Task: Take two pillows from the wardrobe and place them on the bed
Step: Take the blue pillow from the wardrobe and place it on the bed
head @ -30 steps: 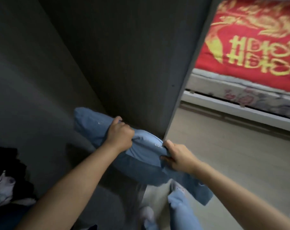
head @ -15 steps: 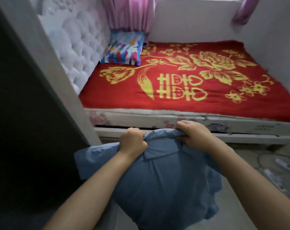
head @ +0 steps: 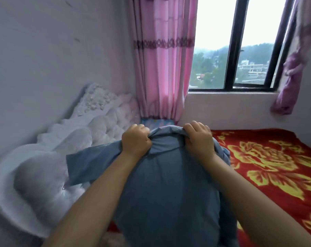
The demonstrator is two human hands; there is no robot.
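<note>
A blue pillow (head: 169, 189) hangs in front of me, held up by its bunched top edge. My left hand (head: 136, 140) and my right hand (head: 199, 138) each grip that edge, fists closed, side by side. The pillow is over the head end of the bed (head: 275, 166), which has a red cover with yellow flowers. Behind the pillow's top edge, a strip of a colourful pillow (head: 156, 122) shows in the far corner of the bed; the rest of it is hidden. The wardrobe is out of view.
A white tufted headboard (head: 65, 148) runs along the left wall. Pink curtains (head: 161, 59) hang in the corner, with a window (head: 234, 43) to their right and a tied purple curtain (head: 292, 72) at the far right.
I have pulled the blue pillow out of the wardrobe, turned to the bed and raised it. The view has swung up to the headboard, curtains and window.
</note>
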